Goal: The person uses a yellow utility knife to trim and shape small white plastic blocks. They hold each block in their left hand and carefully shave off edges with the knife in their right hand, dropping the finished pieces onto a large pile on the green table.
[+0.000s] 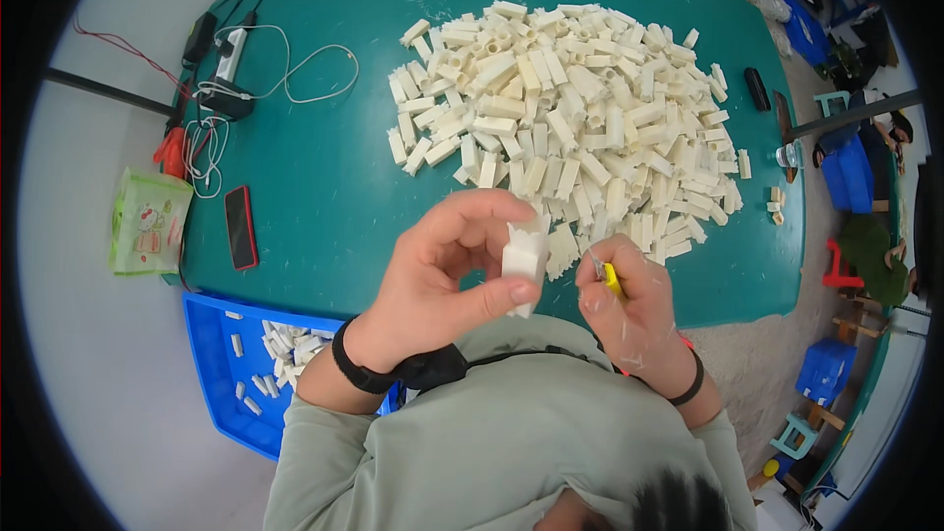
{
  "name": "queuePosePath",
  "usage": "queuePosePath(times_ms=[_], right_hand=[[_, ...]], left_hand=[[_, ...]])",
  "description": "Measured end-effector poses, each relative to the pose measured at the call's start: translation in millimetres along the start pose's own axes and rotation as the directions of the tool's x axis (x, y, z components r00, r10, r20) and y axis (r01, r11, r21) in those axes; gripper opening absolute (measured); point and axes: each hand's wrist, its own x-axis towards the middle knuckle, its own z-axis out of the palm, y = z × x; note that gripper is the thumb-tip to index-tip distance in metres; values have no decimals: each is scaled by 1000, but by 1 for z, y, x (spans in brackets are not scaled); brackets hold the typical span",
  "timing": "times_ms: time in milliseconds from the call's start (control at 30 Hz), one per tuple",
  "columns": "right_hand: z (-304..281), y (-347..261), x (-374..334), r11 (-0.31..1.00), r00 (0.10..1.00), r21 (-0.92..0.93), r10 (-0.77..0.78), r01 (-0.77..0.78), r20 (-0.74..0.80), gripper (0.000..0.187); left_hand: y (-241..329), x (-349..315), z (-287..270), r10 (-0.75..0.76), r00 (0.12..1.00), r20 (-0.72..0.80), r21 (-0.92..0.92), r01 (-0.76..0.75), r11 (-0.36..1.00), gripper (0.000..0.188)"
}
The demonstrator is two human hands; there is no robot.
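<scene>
Bare green table (324,187) lies open left of the hands; the white block heap (570,108) crowds the right.

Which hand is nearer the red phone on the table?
Left. The left hand is right of the red phone; the right hand is farther right, past the white block.

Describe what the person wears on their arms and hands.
Both hands are bare, no gloves. The left hand has a wide black band around the wrist. The right hand has a thinner black band at the wrist. Pale grey-green sleeves are pushed up the forearms. No rings are visible on the fingers.
</scene>
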Motion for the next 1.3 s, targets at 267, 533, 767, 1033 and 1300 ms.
queuePosePath(times_ms=[267, 533, 767, 1033, 1300], right_hand=[[14, -12, -16, 989, 998, 150, -15, 6, 58, 27], [17, -16, -25, 966, 962, -85, -252, 244, -105, 29], [18, -15, -27, 861, 876, -326, -456, 390, -157, 40], [15, -21, -33, 818, 801, -348, -549, 457, -239, 31], [27, -25, -37, 846, 862, -256, -500, 468, -77, 24]], left_hand=[[3, -16, 14, 127, 992, -2, -151, -126, 981, 38], [13, -40, 21, 190, 980, -50, 46, -188, 981, 28], [19, -50, 31, 239, 964, -117, 71, -232, 970, 19], [19, -56, 34, 360, 919, -161, 195, -328, 924, 19], [11, -57, 37, 641, 765, 66, 660, -516, 547, 26]])
